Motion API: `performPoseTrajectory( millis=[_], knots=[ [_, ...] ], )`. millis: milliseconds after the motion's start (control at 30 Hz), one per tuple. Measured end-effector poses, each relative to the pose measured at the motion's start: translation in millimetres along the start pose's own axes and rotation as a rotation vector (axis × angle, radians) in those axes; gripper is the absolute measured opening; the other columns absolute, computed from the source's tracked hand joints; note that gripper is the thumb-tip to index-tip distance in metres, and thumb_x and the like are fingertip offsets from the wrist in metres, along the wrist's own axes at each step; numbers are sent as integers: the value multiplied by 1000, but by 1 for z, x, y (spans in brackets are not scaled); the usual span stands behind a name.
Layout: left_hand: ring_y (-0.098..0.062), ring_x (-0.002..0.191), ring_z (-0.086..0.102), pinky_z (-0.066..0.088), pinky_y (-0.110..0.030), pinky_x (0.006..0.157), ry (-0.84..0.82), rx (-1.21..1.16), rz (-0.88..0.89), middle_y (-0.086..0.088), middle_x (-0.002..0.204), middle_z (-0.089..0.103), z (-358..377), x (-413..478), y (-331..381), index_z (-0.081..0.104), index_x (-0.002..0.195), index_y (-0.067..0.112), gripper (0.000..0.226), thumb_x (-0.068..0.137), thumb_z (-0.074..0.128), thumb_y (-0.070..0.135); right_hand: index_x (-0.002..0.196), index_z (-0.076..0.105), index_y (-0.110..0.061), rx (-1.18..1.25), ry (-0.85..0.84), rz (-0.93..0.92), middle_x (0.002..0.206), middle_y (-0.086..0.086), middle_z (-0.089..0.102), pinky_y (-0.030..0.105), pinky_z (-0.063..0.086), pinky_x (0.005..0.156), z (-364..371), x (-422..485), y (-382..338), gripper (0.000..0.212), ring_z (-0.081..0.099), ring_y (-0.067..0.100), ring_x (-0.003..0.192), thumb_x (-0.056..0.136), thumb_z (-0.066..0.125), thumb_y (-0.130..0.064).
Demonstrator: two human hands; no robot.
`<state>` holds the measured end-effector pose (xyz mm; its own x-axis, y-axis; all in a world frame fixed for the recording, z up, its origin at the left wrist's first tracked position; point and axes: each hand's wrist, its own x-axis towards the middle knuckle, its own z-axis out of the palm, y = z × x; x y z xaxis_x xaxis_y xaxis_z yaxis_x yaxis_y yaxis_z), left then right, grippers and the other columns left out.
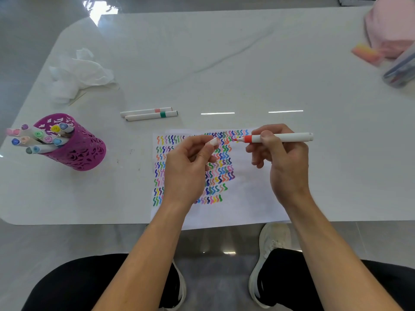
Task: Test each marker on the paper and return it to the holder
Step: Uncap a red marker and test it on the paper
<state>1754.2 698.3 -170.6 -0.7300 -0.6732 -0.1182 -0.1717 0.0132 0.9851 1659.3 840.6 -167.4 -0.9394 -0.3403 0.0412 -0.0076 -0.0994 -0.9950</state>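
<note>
The right hand [285, 162] gripped an uncapped, orange-banded white marker [280, 138], its tip over the squiggle-filled white paper sheet [251, 198]. The left hand [186, 167] pinched its pale cap [214, 141]. Many markers stood in the purple perforated holder [76, 151]. Two capped white markers [149, 113] on the white tabletop [224, 63] probably awaited return.

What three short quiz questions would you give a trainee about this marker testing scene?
1. True or false: the right hand holds an uncapped marker.
2. How many capped markers lie on the table beyond the paper?
3. The left hand pinches: A a cap; B a coin; C scissors.
Key: 1 true; 2 two; 3 A.
</note>
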Motion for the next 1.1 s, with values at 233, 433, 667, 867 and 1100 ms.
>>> performPoseTrajectory(
  millis=[233, 433, 667, 867, 1100],
  knots=[
    [-6, 76, 72, 53, -13, 64, -32, 25, 9, 14, 91, 77, -2, -4, 1, 72, 103, 35, 11, 95, 67, 29, 95, 66, -20, -68, -75, -13, 81, 9, 76, 23, 50, 54, 4, -4, 0, 20, 70, 20, 66, 90, 60, -39],
    [-9, 77, 72, 58, -19, 64, -70, 39, 19, 12, 92, 77, -1, -3, 0, 74, 106, 31, 13, 96, 67, 26, 95, 66, -18, -88, -70, 5, 78, 6, 76, 25, 51, 55, 5, -3, 3, 11, 69, 20, 65, 97, 59, -26],
    [-9, 78, 72, 61, -24, 69, -69, 92, 58, 14, 90, 75, 0, -3, 0, 71, 103, 38, 12, 95, 67, 30, 94, 66, -17, -85, -60, 6, 74, 3, 74, 21, 50, 55, 5, -2, 3, 12, 66, 14, 62, 96, 59, -27],
    [-10, 80, 71, 56, -20, 64, -119, 165, 73, 12, 91, 75, 2, -4, -3, 74, 113, 25, 19, 98, 64, 23, 93, 67, -18, -116, -126, 24, 66, -2, 67, 22, 49, 55, 6, -2, 8, 9, 62, 14, 60, 94, 62, -25],
    [-6, 69, 67, 56, -19, 63, -109, 84, 57, 8, 80, 73, 1, -5, 0, 71, 102, 31, 19, 102, 57, 19, 94, 62, -9, 13, -181, 58, 79, 12, 74, 30, 55, 59, 4, -1, 10, 8, 70, 27, 66, 98, 65, -16]
  ],
)
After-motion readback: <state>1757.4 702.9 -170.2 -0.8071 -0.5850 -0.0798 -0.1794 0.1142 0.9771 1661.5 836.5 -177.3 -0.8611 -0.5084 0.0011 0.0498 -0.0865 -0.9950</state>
